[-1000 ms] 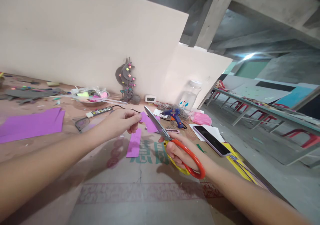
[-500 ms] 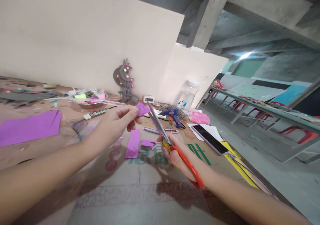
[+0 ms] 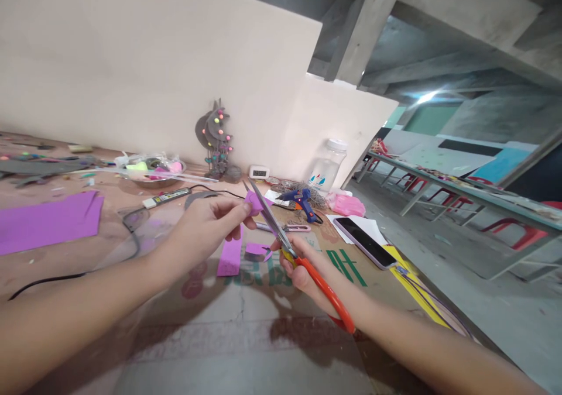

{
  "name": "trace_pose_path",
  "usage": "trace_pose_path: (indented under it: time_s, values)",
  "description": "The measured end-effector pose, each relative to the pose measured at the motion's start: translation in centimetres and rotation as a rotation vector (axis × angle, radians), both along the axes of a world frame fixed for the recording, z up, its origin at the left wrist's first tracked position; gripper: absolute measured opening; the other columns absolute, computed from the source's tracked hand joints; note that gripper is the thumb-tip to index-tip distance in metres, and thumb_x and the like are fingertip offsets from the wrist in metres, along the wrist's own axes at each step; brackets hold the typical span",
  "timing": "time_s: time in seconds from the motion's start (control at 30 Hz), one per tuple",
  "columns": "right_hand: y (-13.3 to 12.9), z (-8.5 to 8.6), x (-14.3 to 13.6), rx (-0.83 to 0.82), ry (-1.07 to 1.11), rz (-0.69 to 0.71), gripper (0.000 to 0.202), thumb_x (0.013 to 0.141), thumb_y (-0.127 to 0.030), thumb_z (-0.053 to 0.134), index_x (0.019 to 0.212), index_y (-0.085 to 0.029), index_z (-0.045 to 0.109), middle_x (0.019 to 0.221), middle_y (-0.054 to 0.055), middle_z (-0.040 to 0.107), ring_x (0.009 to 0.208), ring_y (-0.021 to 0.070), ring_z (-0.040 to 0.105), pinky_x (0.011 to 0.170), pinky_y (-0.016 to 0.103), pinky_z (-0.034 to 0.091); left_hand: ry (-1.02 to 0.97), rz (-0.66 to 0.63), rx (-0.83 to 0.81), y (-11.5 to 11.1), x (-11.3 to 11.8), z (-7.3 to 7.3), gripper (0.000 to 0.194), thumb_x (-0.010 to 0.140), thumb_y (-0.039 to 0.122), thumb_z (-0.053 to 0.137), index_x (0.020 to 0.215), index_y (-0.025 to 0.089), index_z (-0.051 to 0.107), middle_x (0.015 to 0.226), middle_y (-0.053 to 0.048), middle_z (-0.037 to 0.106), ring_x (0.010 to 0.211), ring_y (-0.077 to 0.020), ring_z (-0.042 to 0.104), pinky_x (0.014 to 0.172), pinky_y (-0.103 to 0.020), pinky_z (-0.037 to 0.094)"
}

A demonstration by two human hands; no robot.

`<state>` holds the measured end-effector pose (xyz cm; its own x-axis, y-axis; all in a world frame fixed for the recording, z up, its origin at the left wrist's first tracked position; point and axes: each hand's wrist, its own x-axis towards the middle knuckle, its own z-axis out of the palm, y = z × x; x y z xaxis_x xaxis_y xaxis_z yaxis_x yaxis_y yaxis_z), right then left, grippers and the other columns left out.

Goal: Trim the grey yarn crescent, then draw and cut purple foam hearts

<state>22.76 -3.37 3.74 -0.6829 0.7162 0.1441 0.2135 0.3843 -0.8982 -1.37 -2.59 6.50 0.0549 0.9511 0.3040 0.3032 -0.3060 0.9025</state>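
Between thumb and fingers, my left hand [image 3: 223, 216] pinches a small purple piece [image 3: 254, 202] that looks like paper or thin foam sheet. My right hand [image 3: 307, 266] is wrapped round the red-orange handles of a pair of scissors [image 3: 273, 219]. The blades point up and away from me, slightly apart, with the purple piece between them. Below the hands, a purple strip [image 3: 230, 257] and a curled purple scrap [image 3: 258, 250] lie on the printed cardboard [image 3: 246, 348]. Larger purple sheets [image 3: 50, 222] lie at the far left.
Behind my hands are a blue glue gun [image 3: 301, 201], a pink-handled cutter [image 3: 298, 228], a clear jar [image 3: 327, 167] and a small digital clock [image 3: 259, 172]. A phone [image 3: 364, 243] lies at right. A bowl of bright clay [image 3: 153, 175] and a decorated moon-shaped piece [image 3: 215, 140] stand farther back.
My left hand has shifted slightly right and down, carrying the purple piece in between the scissor blades. The scissors' tips now pass across it. The view has shifted slightly.
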Motion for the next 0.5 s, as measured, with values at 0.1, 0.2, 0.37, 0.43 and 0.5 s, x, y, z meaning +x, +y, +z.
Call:
trace_pose_path:
  time_s: [0.1,0.2,0.37,0.43,0.5]
  values:
    - [0.08,-0.15,0.06,-0.009,0.01,-0.01,0.066,0.091,-0.08,0.046,0.116,-0.019,0.047,0.082,-0.003,0.037,0.068,0.0124,0.031,0.06,0.027,0.029,-0.012,-0.011,-0.024,-0.11,0.11,0.24,0.036,0.088,0.048,0.062,0.069,0.02,0.073,0.056,0.003,0.061,0.053,-0.0111,0.054,0.052,-0.021,0.041]
    - [0.14,-0.25,0.04,-0.002,0.021,-0.005,0.065,0.092,-0.079,0.047,0.119,-0.02,0.048,0.085,-0.002,0.039,0.07,0.0129,0.033,0.061,0.027,0.03,-0.015,-0.016,-0.029,-0.14,0.13,0.27,0.035,0.088,0.047,0.062,0.068,0.021,0.073,0.056,0.003,0.061,0.053,-0.0109,0.054,0.052,-0.021,0.041]
    - [0.1,-0.12,-0.07,0.01,0.028,-0.001,0.064,0.092,-0.079,0.049,0.118,-0.02,0.05,0.089,-0.001,0.043,0.071,0.0126,0.036,0.062,0.028,0.033,0.011,-0.019,-0.029,0.03,-0.11,0.07,0.036,0.089,0.048,0.061,0.07,0.021,0.074,0.055,0.004,0.059,0.055,-0.0115,0.056,0.054,-0.021,0.044]
    - [0.02,0.05,-0.11,-0.003,0.022,-0.015,0.065,0.091,-0.079,0.049,0.116,-0.02,0.05,0.086,-0.001,0.042,0.068,0.0119,0.035,0.06,0.027,0.032,0.021,-0.018,-0.032,0.02,-0.17,0.17,0.035,0.089,0.047,0.06,0.07,0.021,0.074,0.055,0.004,0.059,0.054,-0.0116,0.056,0.054,-0.021,0.044]
    - [-0.07,0.25,-0.16,-0.017,0.021,-0.033,0.065,0.09,-0.08,0.05,0.113,-0.019,0.05,0.084,-0.002,0.041,0.068,0.0117,0.034,0.058,0.026,0.03,0.031,-0.013,-0.028,-0.09,-0.19,0.4,0.034,0.089,0.046,0.06,0.068,0.022,0.074,0.054,0.004,0.059,0.054,-0.0115,0.055,0.054,-0.021,0.044]
